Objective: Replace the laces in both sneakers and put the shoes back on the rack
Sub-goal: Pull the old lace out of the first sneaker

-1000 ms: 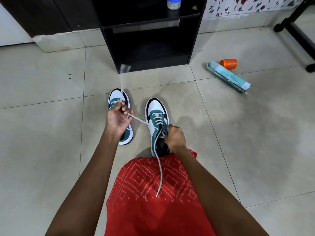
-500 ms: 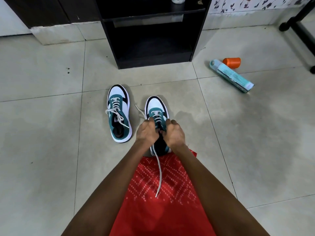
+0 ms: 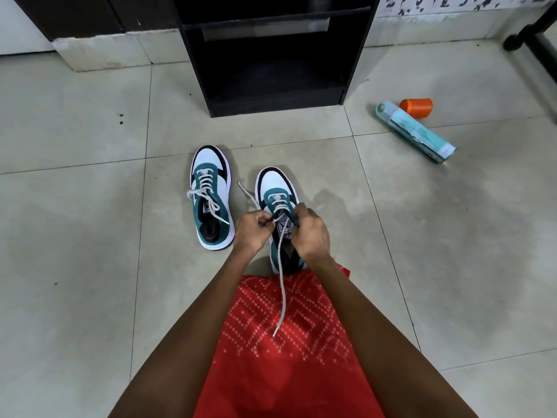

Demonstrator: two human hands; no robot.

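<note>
Two teal, white and black sneakers stand side by side on the tiled floor. The left sneaker [image 3: 212,200] is laced, its white lace ends lying loose over the tongue. The right sneaker [image 3: 278,191] is partly laced near the toe. My left hand [image 3: 251,229] pinches the white lace [image 3: 281,285] at the shoe's left eyelets. My right hand [image 3: 310,233] grips the shoe's right side at the eyelets, fingers curled. One lace end trails back over my red garment, the other lies on the floor left of the toe.
A black shoe rack [image 3: 271,55] stands just beyond the sneakers, its lower shelf dark. A teal spray can [image 3: 417,132] and an orange cap [image 3: 417,107] lie on the floor to the right. A black stand foot [image 3: 530,40] is at far right.
My left hand, which had pulled the lace up and left over the other sneaker, came back to the right sneaker's eyelets. The loose lace end dropped to the floor.
</note>
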